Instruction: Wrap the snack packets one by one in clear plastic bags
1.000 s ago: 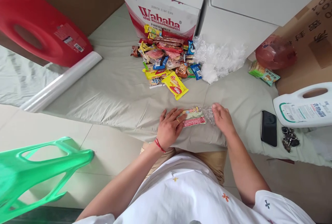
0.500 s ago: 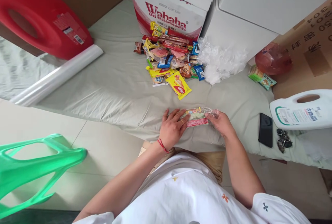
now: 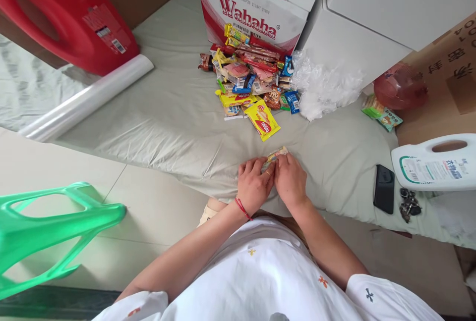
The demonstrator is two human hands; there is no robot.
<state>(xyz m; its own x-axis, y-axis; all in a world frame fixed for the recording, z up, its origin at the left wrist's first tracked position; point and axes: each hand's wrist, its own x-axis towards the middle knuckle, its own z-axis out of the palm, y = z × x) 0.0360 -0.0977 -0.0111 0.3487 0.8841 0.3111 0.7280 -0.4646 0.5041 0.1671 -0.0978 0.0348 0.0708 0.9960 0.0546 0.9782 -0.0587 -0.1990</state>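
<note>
My left hand [image 3: 254, 182] and my right hand [image 3: 290, 182] meet at the front edge of the cloth-covered surface. Between them is a small bundle of snack packets [image 3: 277, 154] with clear plastic around it; most of it is hidden under my fingers. The fingers of both hands are closed over the bundle. A yellow biscuit packet [image 3: 263, 121] lies just beyond my hands, in front of a heap of mixed wrapped snacks [image 3: 256, 58].
Behind the heap stands a Wahaha carton [image 3: 253, 11], with crumpled clear plastic [image 3: 327, 85] to its right. A film roll [image 3: 89, 98] and red jug [image 3: 89, 24] are left. Right are a phone [image 3: 384, 189], keys [image 3: 409, 204] and white bottle [image 3: 435, 162]. A green stool [image 3: 63, 217] stands lower left.
My right hand has moved left from the bundle's right end until it touches my left hand. The bundle is now mostly covered, and its loose plastic end no longer shows. The view has shifted slightly.
</note>
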